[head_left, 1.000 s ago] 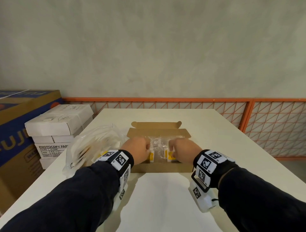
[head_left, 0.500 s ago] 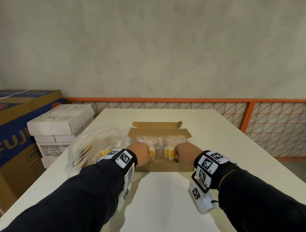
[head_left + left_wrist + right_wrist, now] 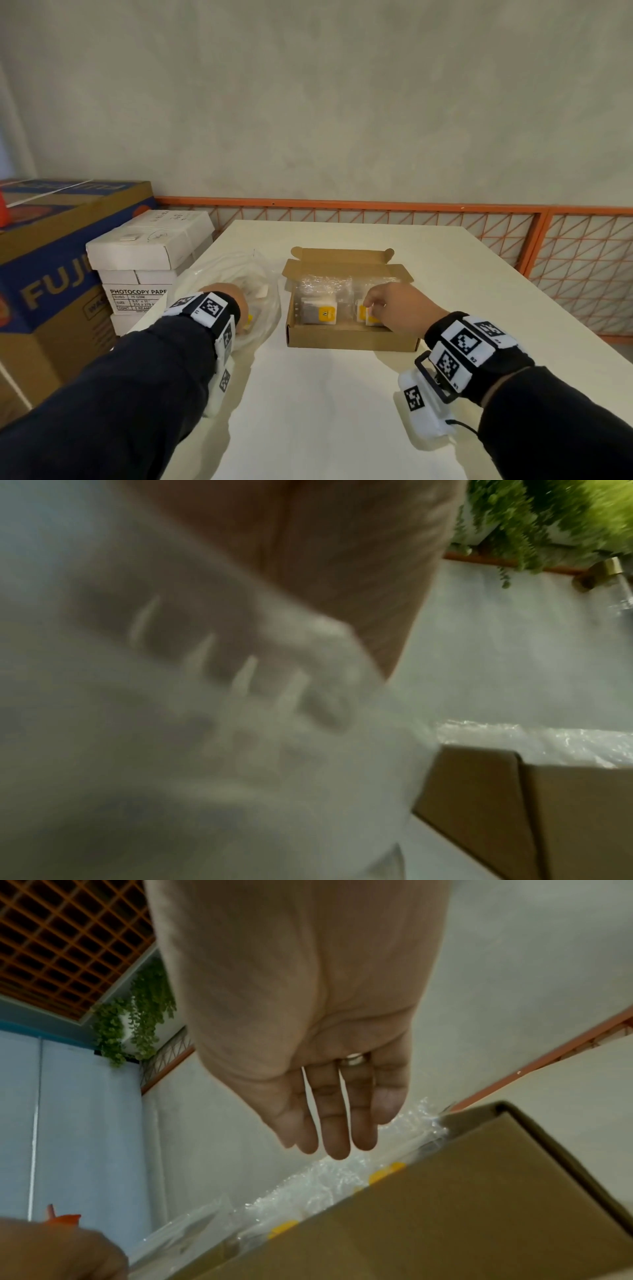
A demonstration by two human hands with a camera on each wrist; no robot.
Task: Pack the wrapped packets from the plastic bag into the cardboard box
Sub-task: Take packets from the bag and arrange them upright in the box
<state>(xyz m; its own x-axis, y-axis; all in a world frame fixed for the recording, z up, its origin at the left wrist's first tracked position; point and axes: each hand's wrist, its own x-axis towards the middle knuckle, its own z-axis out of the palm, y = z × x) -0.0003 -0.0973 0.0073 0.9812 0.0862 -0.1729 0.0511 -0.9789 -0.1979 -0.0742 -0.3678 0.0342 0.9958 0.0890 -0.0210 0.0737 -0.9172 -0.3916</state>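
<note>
Centrally, in the lower middle of the head view, the white table carries the open cardboard box, with two wrapped packets already lying inside it. Just left of it slumps the plastic bag, into which the left hand reaches; blur hides its grip, so I cannot tell. The right hand hovers over the box, fingers straight and together. The limp film could snag a packet and drag the bag along.

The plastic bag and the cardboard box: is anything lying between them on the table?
No. In the head view a narrow strip of bare table separates the plastic bag from the cardboard box; nothing lies in it.
</note>
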